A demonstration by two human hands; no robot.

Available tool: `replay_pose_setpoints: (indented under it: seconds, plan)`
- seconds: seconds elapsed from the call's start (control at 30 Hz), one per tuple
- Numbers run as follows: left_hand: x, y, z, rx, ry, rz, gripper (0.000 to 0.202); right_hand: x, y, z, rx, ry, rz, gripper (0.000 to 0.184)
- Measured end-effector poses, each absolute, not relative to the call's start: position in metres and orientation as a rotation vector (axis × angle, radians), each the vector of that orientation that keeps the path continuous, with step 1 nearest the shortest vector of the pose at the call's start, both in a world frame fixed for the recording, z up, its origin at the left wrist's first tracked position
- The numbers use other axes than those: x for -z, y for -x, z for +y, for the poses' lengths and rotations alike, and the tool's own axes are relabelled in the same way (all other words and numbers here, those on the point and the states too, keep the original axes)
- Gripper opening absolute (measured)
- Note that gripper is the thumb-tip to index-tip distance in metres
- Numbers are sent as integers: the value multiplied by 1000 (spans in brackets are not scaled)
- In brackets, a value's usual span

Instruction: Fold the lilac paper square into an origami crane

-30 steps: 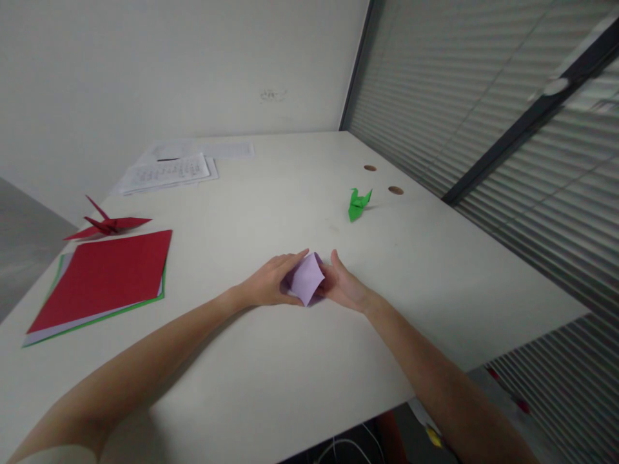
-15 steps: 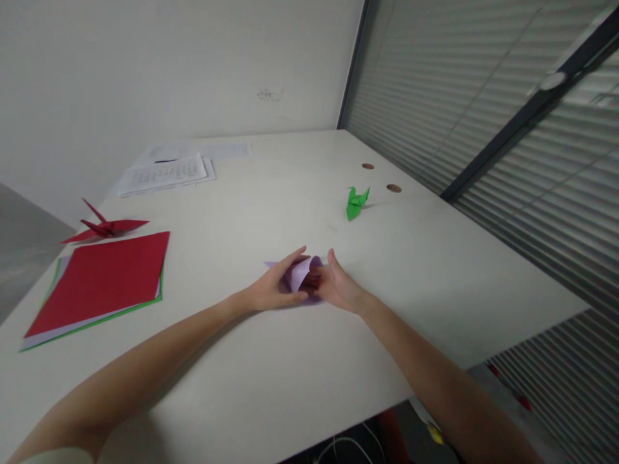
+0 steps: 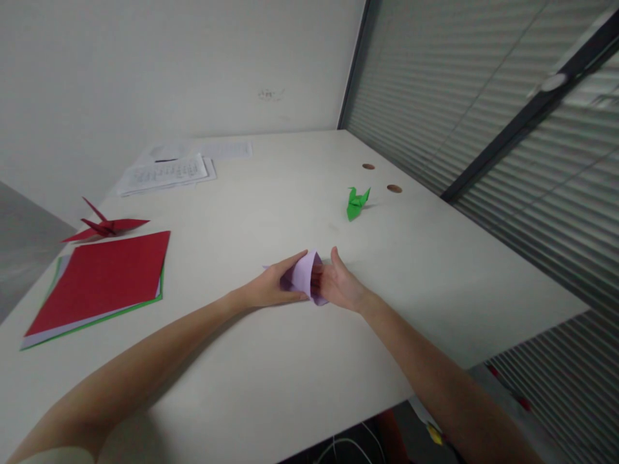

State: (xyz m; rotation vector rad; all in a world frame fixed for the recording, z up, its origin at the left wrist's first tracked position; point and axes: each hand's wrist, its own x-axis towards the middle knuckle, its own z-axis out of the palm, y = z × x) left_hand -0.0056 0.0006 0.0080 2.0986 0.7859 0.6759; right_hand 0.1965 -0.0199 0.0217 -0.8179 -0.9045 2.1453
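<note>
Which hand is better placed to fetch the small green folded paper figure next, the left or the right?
Probably the right. The right hand lies on the side of the small green folded paper figure; the left hand would have to cross the lilac folded paper that both hold.

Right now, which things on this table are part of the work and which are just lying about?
In hand: lilac paper, partly folded, held between left hand and right hand.
Lying about: green folded figure, red paper crane, stack of coloured sheets, printed papers.
</note>
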Motion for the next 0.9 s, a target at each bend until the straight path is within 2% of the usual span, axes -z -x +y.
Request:
replay_pose_setpoints:
  seconds: [0.5,0.77,0.83,0.9]
  plan:
    - [-7,3,-1,-697,-2084,811,94,-21,-197,-22,-2106,839,-1095,90]
    - [-4,2,-6,-743,-2055,705,102,-24,-195,-24,-2124,752,-1119,78]
    - [-3,1,-5,-778,-2010,735,99,-28,-201,-23,-2029,797,-1181,70]
    - [-2,2,-2,-827,-1936,778,96,-31,-208,-20,-1800,911,-1276,53]
